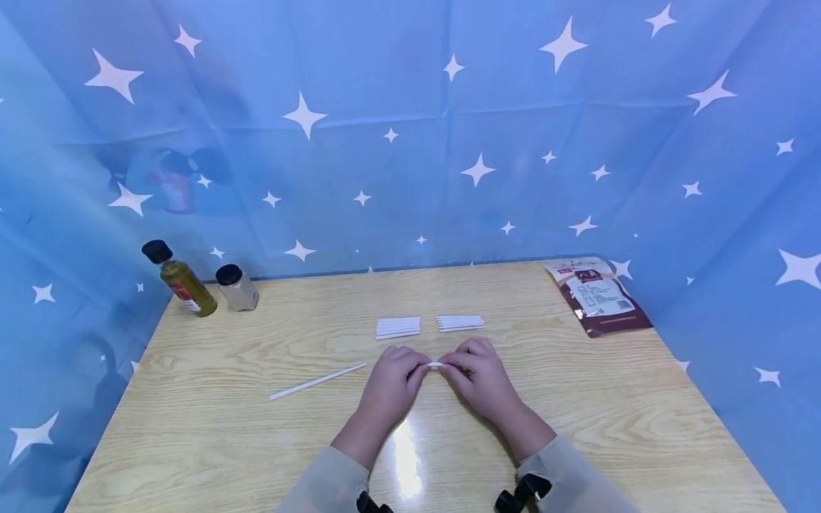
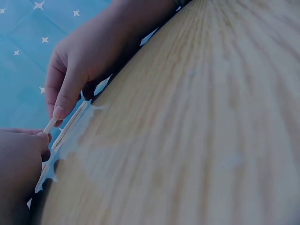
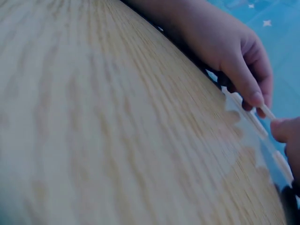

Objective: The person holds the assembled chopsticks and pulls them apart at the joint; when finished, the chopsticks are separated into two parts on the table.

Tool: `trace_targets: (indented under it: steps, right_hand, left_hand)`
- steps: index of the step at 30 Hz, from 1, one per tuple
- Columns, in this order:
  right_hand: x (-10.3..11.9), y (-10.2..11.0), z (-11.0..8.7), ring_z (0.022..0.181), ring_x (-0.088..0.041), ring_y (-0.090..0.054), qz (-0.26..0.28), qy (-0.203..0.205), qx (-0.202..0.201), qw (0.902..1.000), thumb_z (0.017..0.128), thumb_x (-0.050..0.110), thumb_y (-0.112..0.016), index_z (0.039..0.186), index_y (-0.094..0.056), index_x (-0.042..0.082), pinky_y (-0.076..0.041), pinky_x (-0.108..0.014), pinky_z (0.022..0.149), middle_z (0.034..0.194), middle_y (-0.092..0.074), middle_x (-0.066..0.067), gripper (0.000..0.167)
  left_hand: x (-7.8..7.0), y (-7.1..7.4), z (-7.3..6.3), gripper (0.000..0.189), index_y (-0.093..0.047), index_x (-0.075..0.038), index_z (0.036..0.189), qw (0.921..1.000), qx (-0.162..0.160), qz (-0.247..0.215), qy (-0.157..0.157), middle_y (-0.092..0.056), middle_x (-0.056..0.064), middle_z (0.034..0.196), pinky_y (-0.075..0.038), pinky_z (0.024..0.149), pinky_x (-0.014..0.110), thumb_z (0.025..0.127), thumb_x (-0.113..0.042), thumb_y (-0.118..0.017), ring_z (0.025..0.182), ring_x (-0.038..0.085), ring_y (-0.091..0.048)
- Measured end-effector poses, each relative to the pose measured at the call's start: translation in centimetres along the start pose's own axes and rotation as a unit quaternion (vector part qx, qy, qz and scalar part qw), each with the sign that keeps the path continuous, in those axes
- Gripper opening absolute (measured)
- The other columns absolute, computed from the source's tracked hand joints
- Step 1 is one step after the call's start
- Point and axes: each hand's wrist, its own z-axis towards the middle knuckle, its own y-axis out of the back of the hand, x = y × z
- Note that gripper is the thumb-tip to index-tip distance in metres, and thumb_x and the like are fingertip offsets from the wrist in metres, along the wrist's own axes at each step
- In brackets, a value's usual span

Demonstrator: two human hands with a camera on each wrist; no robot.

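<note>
Between the fingertips of both hands is a short, thin white stick point(image 1: 435, 365), held close above the table. My left hand point(image 1: 393, 377) pinches its left end, and my right hand point(image 1: 481, 377) pinches the other. Only the middle of the stick shows in the head view; fingers hide its ends. The same stick point(image 2: 50, 124) is visible in the left wrist view, spanning the gap between both hands. Just beyond the hands lie two flat rows of short white sticks, a left row point(image 1: 398, 327) and a right row point(image 1: 460, 323). A longer white stick point(image 1: 318, 381) lies slanted left of my left hand.
A bottle of greenish liquid point(image 1: 188, 288) and a small black-capped jar point(image 1: 238, 288) stand at the table's back left. At the back right lies a brown and white packet point(image 1: 599, 296). A blue star-patterned curtain point(image 1: 410, 157) hangs behind the wooden table point(image 1: 641, 427).
</note>
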Motion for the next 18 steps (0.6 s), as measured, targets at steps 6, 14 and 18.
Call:
trace_targets:
  steps: [6,14,18]
  right_hand:
    - [0.05,0.08,0.05,0.087,-0.014,-0.051,0.007,-0.019,0.018,0.9996,0.091,0.013,-0.086,0.095,-0.085,0.010,-0.043,-0.033,0.073,0.087,-0.064,0.006,0.005]
    - [0.14,0.17,0.11,0.084,-0.013,-0.051,0.013,-0.022,0.020,0.9995,0.088,0.007,-0.088,0.095,-0.085,0.011,-0.043,-0.031,0.071,0.087,-0.065,0.007,0.009]
    - [0.07,0.27,0.09,0.085,-0.013,-0.052,0.011,-0.033,0.030,0.9990,0.089,0.009,-0.087,0.096,-0.085,0.012,-0.045,-0.030,0.071,0.088,-0.065,0.009,0.007]
  left_hand:
    - [-0.02,0.09,-0.02,0.005,-0.082,-0.015,0.102,0.9998,0.011,-0.004,0.018,-0.076,-0.007,0.097,-0.053,0.080,0.032,0.100,-0.015,-0.077,0.089,0.014,-0.062]
    - [-0.21,0.23,-0.05,0.005,-0.083,-0.014,0.102,0.9984,0.021,-0.012,0.052,-0.076,-0.006,0.097,-0.055,0.083,0.033,0.098,-0.015,-0.079,0.092,0.014,-0.064]
    - [-0.24,0.19,-0.09,0.005,-0.083,-0.012,0.101,0.9984,0.013,-0.014,0.052,-0.076,-0.004,0.095,-0.056,0.084,0.034,0.097,-0.014,-0.081,0.093,0.016,-0.066]
